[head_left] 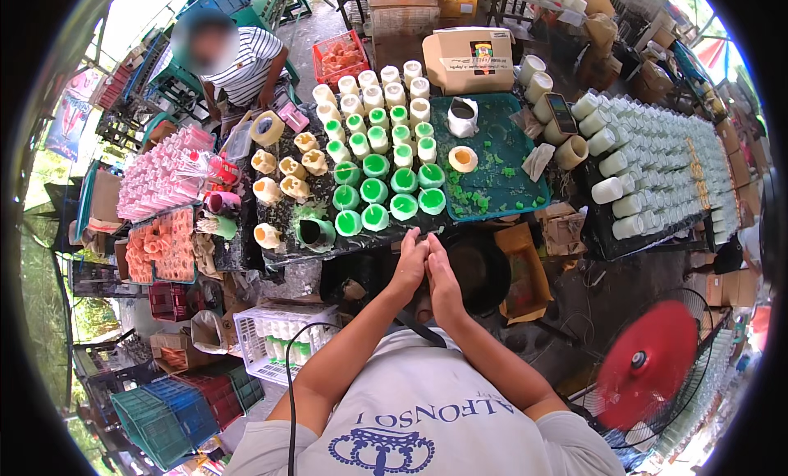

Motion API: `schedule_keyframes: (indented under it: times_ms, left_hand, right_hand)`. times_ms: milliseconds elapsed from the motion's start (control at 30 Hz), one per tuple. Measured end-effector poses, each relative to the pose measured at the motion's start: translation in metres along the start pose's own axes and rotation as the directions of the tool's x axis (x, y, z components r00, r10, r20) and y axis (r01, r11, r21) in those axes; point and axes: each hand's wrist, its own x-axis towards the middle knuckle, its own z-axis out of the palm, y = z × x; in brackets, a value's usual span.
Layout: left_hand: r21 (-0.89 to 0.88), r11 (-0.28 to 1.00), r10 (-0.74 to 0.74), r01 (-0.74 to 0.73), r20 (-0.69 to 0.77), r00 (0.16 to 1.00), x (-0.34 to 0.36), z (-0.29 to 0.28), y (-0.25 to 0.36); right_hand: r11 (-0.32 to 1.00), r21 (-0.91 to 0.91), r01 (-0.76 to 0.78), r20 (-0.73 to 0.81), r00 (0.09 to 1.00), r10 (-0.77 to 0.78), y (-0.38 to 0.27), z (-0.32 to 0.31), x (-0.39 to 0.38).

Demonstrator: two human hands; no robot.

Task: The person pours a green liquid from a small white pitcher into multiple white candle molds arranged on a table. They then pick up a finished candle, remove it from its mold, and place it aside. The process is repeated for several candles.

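Note:
My left hand (409, 264) and my right hand (444, 283) meet at the table's front edge, fingers stretched forward and palms turned inward against each other; whether anything lies between them is hidden. Just beyond stand rows of white cylinders with bright green tops (402, 205) and, behind, paler cream-filled ones (369, 93). At their left are cream cups with ragged rims (294, 188) and a dark pouring pot with green residue (316, 234). A teal tray (519, 185) to the right holds green scraps, a white-wrapped pot (464, 127) and a cream cup (462, 158).
A co-worker (246, 74) sits at back left near pink pieces (160, 172). White cylinders crowd the right table (652, 172), with a phone (561, 113) leaning nearby. A red fan (657, 377) is low right, a white crate (264, 345) low left. Cardboard boxes (517, 271) lie below.

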Motion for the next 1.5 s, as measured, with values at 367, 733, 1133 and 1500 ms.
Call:
schedule_keyframes:
  times_ms: [367,733,1133,1500]
  left_hand:
    - [0.057,0.959,0.269,-0.279,0.142,0.953,-0.067,0.056,0.036]
    - [-0.444,0.842,-0.203,0.307,0.267,0.942,-0.073,0.017,0.085]
    - [-0.237,0.969,-0.073,0.072,0.006,0.997,-0.054,-0.105,0.094]
    - [-0.233,0.972,-0.049,0.021,-0.114,0.992,-0.049,-0.172,0.112]
  right_hand:
    - [0.966,0.25,-0.064,-0.146,0.984,0.103,-0.009,-0.002,0.016]
    - [0.676,-0.724,0.138,0.084,0.99,-0.113,0.006,-0.028,0.047]
    - [0.443,-0.897,-0.01,-0.278,0.791,-0.544,-0.11,-0.165,0.317]
    - [0.524,-0.822,-0.222,-0.287,0.957,-0.044,-0.113,-0.224,0.404]
